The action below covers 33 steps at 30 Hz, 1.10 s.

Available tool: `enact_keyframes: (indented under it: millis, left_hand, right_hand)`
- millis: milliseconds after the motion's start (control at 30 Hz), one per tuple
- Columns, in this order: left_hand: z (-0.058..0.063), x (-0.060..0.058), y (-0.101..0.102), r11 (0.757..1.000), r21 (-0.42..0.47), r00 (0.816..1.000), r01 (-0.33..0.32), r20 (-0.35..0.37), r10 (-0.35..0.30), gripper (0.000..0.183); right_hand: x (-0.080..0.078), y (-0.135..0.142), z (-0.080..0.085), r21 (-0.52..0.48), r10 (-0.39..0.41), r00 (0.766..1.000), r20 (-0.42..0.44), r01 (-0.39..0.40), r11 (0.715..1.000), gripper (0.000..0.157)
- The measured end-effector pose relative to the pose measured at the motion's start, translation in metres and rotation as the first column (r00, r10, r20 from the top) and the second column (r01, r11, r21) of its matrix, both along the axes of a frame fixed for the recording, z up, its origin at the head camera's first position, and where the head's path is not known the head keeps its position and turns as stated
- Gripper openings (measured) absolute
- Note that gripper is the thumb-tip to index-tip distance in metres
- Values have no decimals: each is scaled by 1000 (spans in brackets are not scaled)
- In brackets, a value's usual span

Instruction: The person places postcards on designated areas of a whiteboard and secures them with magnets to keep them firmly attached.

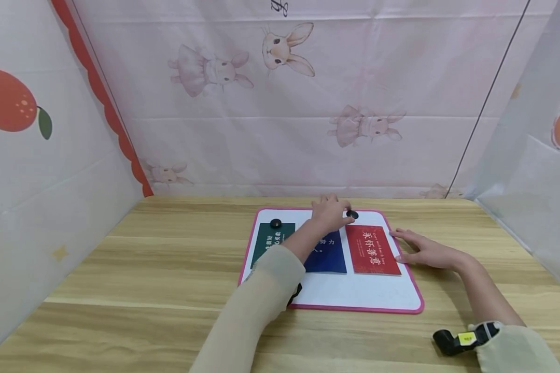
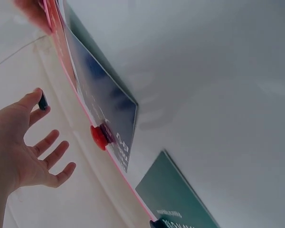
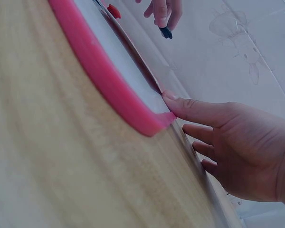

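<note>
A whiteboard (image 1: pixel 359 292) with a pink frame lies on the table, bearing a green card (image 1: pixel 266 235), a blue card (image 1: pixel 331 259) and a red card (image 1: pixel 374 251). My left hand (image 1: pixel 330 215) is over the board's far edge, pinching a black round magnet (image 1: pixel 352 214) between thumb and index finger, above the red card's far end. Its other fingers are spread. My right hand (image 1: pixel 429 251) rests at the board's right side, thumb at the red card's edge (image 3: pixel 159 88), fingers stretched along the frame. Another black magnet (image 1: pixel 275 223) sits on the green card.
A red magnet (image 2: pixel 99 137) is at the blue card's far end, hidden behind my left arm in the head view. The wooden table (image 1: pixel 168 280) runs back to a rabbit-print curtain (image 1: pixel 308 103), with printed sheets on both sides.
</note>
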<state>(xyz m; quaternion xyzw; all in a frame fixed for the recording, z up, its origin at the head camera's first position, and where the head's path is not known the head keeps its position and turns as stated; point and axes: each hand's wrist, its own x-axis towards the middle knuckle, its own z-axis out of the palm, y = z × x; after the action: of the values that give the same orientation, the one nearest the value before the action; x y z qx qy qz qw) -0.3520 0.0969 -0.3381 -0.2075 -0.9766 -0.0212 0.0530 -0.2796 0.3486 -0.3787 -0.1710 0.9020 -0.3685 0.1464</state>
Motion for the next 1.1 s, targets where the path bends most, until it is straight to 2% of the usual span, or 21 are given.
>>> enact_keyframes:
  millis: [267, 533, 833, 1100]
  left_hand:
    - [-7, -2, 10, 999, 44, 1000, -10, 18, 9, 40]
    - [-6, -1, 17, 999, 50, 1000, -18, 19, 17, 42]
    - [-11, -2, 21, 999, 40, 999, -22, 28, 20, 40]
    - [-11, -1, 23, 996, 79, 999, -29, 43, 26, 38]
  right_hand:
    - [2, -3, 1, 12, -1, 1000, 5, 1, 1000, 80]
    - [1, -2, 2, 14, -1, 1000, 5, 1, 1000, 79]
    - [2, -1, 2, 17, -5, 1000, 6, 5, 1000, 79]
    - [0, 0, 1, 24, -7, 1000, -2, 7, 1000, 80]
